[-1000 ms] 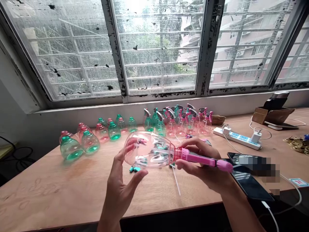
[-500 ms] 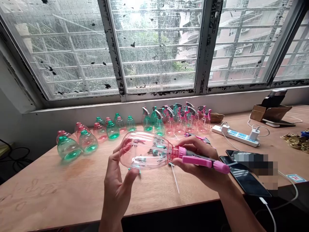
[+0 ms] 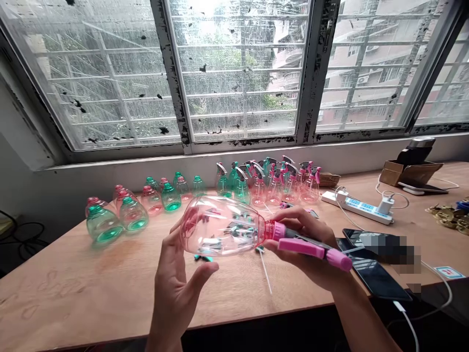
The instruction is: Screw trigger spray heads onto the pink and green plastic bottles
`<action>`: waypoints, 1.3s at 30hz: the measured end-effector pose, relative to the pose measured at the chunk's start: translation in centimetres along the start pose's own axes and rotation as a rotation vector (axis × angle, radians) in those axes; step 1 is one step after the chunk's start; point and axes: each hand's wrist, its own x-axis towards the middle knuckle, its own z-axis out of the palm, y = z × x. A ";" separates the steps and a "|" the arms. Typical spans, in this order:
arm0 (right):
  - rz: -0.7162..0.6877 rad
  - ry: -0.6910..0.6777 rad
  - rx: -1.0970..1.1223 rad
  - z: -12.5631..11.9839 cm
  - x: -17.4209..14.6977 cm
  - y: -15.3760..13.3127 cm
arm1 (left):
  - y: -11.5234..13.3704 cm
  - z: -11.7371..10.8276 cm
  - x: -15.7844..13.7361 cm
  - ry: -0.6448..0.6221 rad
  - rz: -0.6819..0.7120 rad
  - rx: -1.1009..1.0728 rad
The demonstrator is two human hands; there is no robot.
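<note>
A clear pink spray bottle (image 3: pixel 220 227) lies sideways in the air in front of me, its base to the left. My left hand (image 3: pixel 179 274) cups the base end, its fingers partly hidden behind the bottle and its thumb sticking out below. On the bottle's neck sits a pink and grey trigger spray head (image 3: pixel 311 248), the pink collar around the neck. My right hand (image 3: pixel 308 239) is closed around that collar, with the trigger pointing right. Beneath the bottle, loose green and black spray heads (image 3: pixel 203 258) and a white dip tube (image 3: pixel 266 271) lie on the wooden table (image 3: pixel 120 293).
Green and pink bottles without heads (image 3: pixel 135 215) stand at the back left. Several bottles with spray heads (image 3: pixel 274 183) stand along the wall below the window. To the right are a power strip (image 3: pixel 359 208), phones (image 3: pixel 377 274) with cables and a cardboard box (image 3: pixel 410 171).
My left thumb has moved off the bottle's side and stretches to the right. The bottle and spray head have shifted slightly right; my right hand stays at the collar.
</note>
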 end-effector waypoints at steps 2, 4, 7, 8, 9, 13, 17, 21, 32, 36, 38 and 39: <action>0.024 -0.037 0.014 0.0 0.1 0.0 | 0.1 0.1 0.0 0.017 -0.014 -0.015; 0.061 -0.010 0.088 0.3 0.3 -0.1 | 0.2 0.2 0.1 0.020 0.026 -0.009; 0.098 0.056 0.166 0.7 0.6 -0.2 | 0.0 0.1 0.2 0.005 0.139 0.042; 0.094 0.067 0.169 0.7 0.7 -0.2 | -0.2 0.0 0.1 0.001 0.162 0.070; 0.080 0.080 0.158 0.6 0.7 -0.2 | -0.3 -0.1 0.1 -0.001 0.167 0.099; -0.017 0.017 -0.034 -0.4 0.3 -0.2 | -0.4 -0.3 -0.3 -0.003 0.049 0.085; -0.058 -0.061 -0.139 -0.7 0.2 0.0 | -0.2 -0.3 0.0 0.005 0.046 0.062; 0.057 0.007 0.067 0.4 0.3 0.3 | -0.5 -0.6 0.4 0.006 0.203 0.135; -0.011 -0.025 -0.061 0.2 0.3 0.0 | 0.2 -0.1 0.3 0.048 0.169 0.072; 0.053 0.041 0.068 0.7 0.5 0.1 | 0.0 -0.1 0.2 0.061 0.205 0.151; 0.034 0.012 0.014 0.5 0.4 0.1 | -0.1 -0.1 0.0 0.040 0.154 0.179; 0.016 -0.004 -0.024 0.3 0.3 0.0 | -0.2 -0.2 -0.1 0.035 0.116 0.176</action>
